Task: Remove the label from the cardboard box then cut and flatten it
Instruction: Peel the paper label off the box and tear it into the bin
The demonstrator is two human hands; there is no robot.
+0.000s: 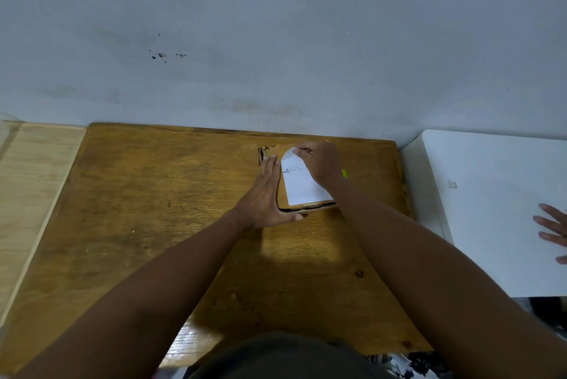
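A small brown cardboard box [270,153] lies near the far edge of the wooden table [153,209]. A white label [302,186] with small black print covers its top, and its far corner is curled up off the box. My right hand [320,162] pinches that lifted corner. My left hand [267,194] lies flat with fingers together against the box's left side, its thumb along the near edge. Much of the box is hidden under both hands.
A grey wall rises just behind the table. A pale wooden board [27,182] lies to the left. A white table [491,209] stands to the right, with another person's hand [553,231] resting on it. A small yellow-green object [344,173] peeks out behind my right wrist.
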